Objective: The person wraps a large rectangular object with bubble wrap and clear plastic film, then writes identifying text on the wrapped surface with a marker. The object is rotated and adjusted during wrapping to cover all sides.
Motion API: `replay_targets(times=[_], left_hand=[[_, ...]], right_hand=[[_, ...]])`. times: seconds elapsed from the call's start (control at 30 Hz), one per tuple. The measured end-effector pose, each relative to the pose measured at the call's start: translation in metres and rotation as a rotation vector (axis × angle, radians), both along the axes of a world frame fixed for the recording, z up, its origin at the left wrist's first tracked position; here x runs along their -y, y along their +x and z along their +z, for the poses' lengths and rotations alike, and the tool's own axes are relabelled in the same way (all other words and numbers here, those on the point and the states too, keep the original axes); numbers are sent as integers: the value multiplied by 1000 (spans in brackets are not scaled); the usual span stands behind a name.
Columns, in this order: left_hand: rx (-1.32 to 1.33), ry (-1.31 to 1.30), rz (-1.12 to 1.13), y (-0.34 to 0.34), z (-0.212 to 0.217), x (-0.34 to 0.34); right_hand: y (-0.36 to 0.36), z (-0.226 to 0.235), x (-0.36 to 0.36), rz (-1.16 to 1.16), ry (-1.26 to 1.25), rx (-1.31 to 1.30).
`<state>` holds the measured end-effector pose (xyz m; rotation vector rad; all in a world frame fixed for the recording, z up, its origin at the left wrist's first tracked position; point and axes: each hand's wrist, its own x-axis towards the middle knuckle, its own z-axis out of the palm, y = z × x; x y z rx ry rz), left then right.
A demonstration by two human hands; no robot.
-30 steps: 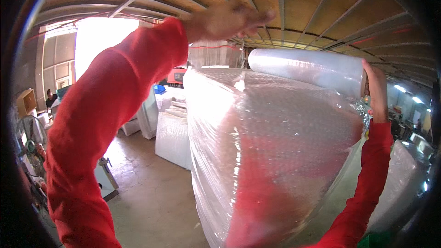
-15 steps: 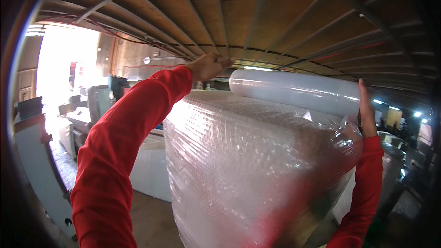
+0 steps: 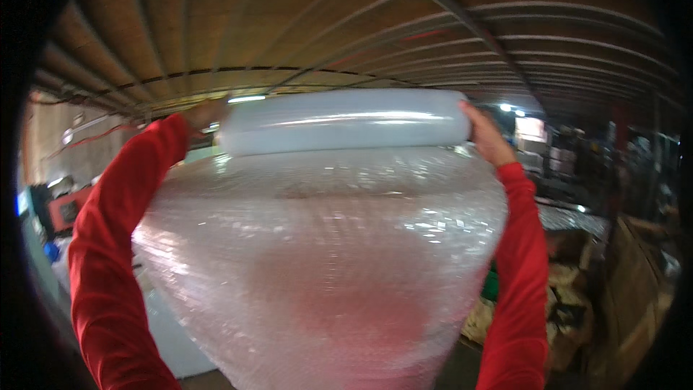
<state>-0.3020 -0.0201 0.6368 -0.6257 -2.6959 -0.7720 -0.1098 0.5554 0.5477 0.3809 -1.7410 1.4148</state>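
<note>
A roll of clear stretch film [image 3: 346,121] lies level across the far top of a large bubble wrap roll [image 3: 332,245], whose shiny surface is covered in thin plastic. At the film's left end is my left hand [image 3: 205,117], blurred, its fingers partly hidden. My right hand [image 3: 491,137] grips the opposite end, with fingertips on the rim of the roll. Both arms, in red sleeves, reach forward along the two sides of the bubble wrap roll.
Cardboard boxes [image 3: 635,296] and brownish packing material stand low on the right. To the left are a red machine part [image 3: 66,209] and a pale panel [image 3: 173,339]. Metal ribs [image 3: 469,18] span the low ceiling, and a lit tube [image 3: 247,99] hangs behind the film roll.
My left hand has come down from above to the left end of the film roll. The view has turned right, and the roll now lies squarely ahead between both hands.
</note>
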Motion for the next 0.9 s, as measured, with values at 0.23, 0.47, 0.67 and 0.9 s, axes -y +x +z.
replay_targets(times=[0.23,0.47,0.67,0.9], left_hand=[[172,486,-190,-1,-16,-2],[227,831,-707,51,-12,6],[-272,1088,-710,115,9,11],[-651,1286,-939,165,-29,51]], right_hand=[[23,-8,19,162,-115,-120],[82,8,56,47,-327,-164],[173,13,93,65,-260,-416],[246,-21,164,-39,-229,-616]])
